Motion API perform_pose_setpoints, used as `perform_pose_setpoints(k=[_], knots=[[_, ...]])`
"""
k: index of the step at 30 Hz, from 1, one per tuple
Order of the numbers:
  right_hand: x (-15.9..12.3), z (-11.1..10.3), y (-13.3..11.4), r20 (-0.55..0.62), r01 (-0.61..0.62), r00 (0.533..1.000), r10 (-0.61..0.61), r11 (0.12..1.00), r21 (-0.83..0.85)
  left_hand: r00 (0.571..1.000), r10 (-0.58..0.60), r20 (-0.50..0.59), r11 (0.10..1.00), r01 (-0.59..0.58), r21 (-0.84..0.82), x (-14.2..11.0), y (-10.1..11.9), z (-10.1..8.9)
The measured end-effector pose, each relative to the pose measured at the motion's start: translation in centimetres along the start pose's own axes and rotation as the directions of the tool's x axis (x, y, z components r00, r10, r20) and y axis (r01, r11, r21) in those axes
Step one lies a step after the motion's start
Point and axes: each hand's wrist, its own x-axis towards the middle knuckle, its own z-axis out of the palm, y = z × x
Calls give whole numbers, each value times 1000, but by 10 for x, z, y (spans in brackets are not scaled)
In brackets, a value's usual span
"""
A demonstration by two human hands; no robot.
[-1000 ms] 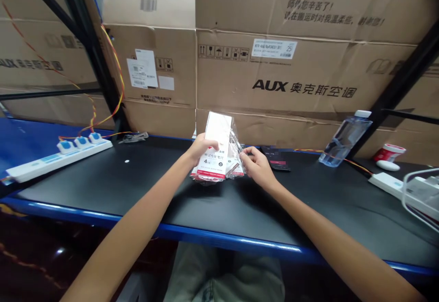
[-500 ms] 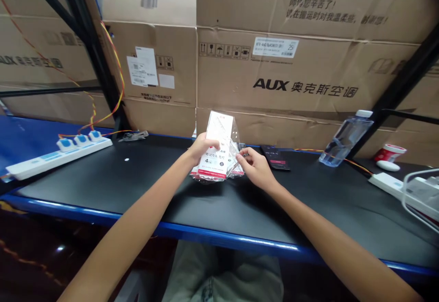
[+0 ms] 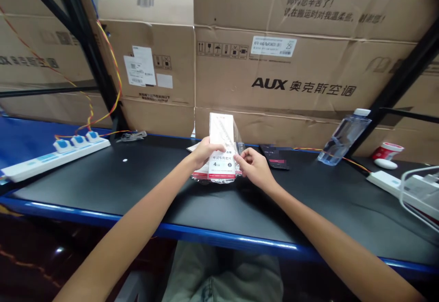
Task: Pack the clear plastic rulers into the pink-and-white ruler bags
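Observation:
My left hand is closed on the left side of a white ruler set packet, its thumb pressed across the front. The packet is tilted up towards me, with a ruler picture, Chinese print and a red band along its bottom. At its right edge my right hand is closed in a pinch on the packet's clear plastic wrapper. Similar red-and-white packets lie beneath on the black tabletop, mostly covered by the held one and my left hand.
A phone lies just beyond my right hand. Further right are a clear water bottle, a red-and-white tub and a power strip. Another power strip with plugs is at left. Large cardboard boxes stand behind.
The held packet has turned more upright and shifted slightly right. Its wrapper now shows less at the right, and more of the packets beneath shows at the left.

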Motion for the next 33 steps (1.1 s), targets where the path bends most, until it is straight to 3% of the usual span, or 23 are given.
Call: perform_pose_setpoints(k=[5, 12, 16, 22, 33], knots=[[3, -2, 0, -53, 14, 999, -14, 1000, -3, 1000, 1, -11, 999, -1, -46, 2, 0, 0], [2, -3, -8, -84, 142, 986, -145, 989, -47, 996, 30, -86, 987, -44, -156, 6, 4, -6], [3, -3, -6, -91, 142, 986, -143, 990, -19, 999, 12, -52, 984, -21, -175, 6, 2, -6], [6, -5, -3, -61, 72, 996, -63, 985, 159, 1000, -16, 4, 981, 16, -195, 2, 0, -3], [9, -6, -9, -113, 58, 993, -31, 969, 238, 993, 47, -110, 952, -78, -297, 6, -3, 1]])
